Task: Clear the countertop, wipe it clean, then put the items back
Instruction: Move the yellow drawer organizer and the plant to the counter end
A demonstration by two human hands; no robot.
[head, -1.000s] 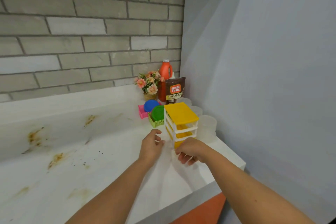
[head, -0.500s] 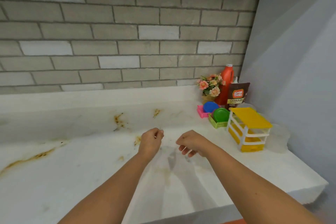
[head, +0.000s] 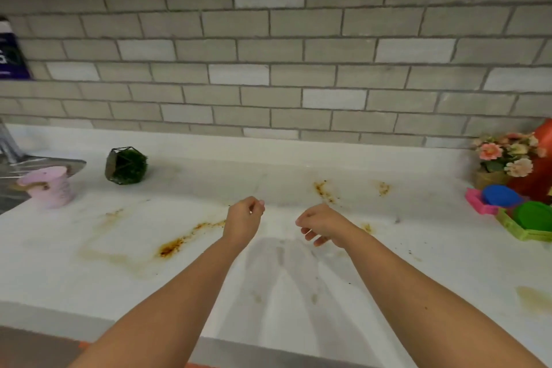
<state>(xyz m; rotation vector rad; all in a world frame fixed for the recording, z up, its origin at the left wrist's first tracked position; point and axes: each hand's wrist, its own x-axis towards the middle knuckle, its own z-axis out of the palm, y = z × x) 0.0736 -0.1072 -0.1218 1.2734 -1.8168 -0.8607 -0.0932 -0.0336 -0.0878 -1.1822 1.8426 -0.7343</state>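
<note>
Both forearms are stretched out over the white counter (head: 89, 278). The left hand (head: 243, 219) and right hand (head: 324, 224) are held side by side above it, apart, each grip loosely curled with nothing carried. Brown stains (head: 171, 246) are seen smeared left of the hands and beyond them. At the right a green basket (head: 525, 231) is set just beside a pink basket (head: 478, 203). At the left a pink cup (head: 52, 188) is seen, then a moss ball (head: 127, 166). Flowers (head: 504, 158) and an orange bottle (head: 540, 164) are placed farthest back, under the brick wall (head: 268, 69).
</note>
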